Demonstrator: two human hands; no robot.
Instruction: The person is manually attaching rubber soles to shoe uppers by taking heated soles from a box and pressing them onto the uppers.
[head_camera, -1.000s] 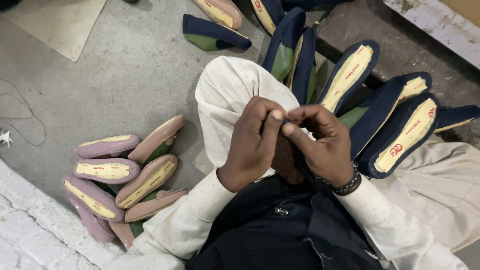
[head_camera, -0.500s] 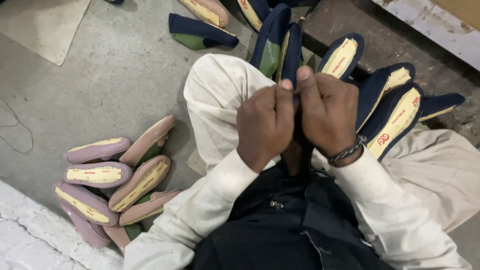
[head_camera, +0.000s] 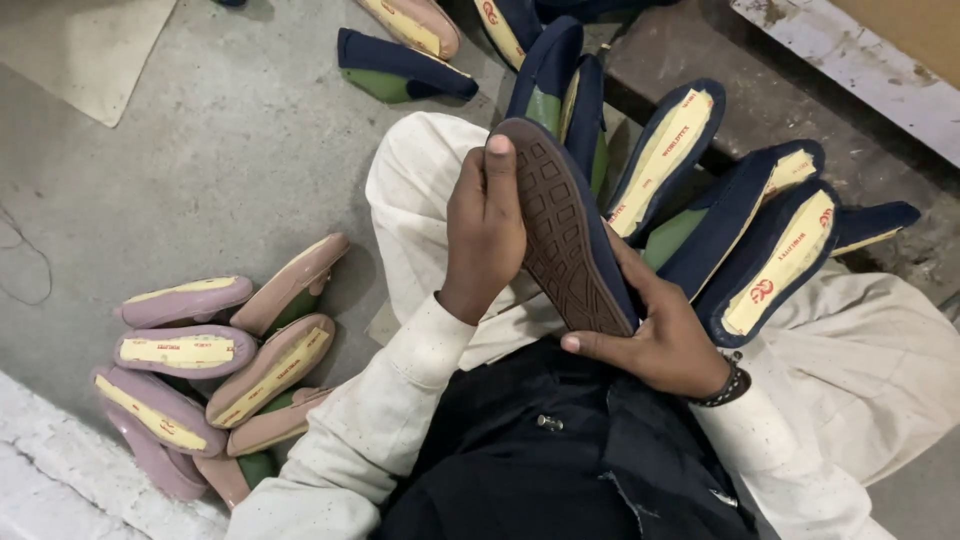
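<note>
Item: navy fabric slip-on shoe with brown treaded rubber sole (head_camera: 565, 235), held sole-up over the lap. Left hand (head_camera: 485, 235) clasps its toe edge; right hand (head_camera: 655, 335) cups the heel beneath. Step: sole inspection. Nearby: navy shoes with yellow insoles (head_camera: 770, 255); mauve shoes (head_camera: 185, 350) on concrete floor (head_camera: 200, 150).

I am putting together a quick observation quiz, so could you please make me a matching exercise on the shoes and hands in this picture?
Things:
1. left hand
2. right hand
3. navy shoe
4. pink shoes

States or places:
A. piled on the floor at the person's left
B. cups the shoe from below, wears a dark wristband
C. held sole up between both hands
D. grips the shoe's left edge, thumb near the toe

Pairs: 1-D, 2-B, 3-C, 4-A
</note>
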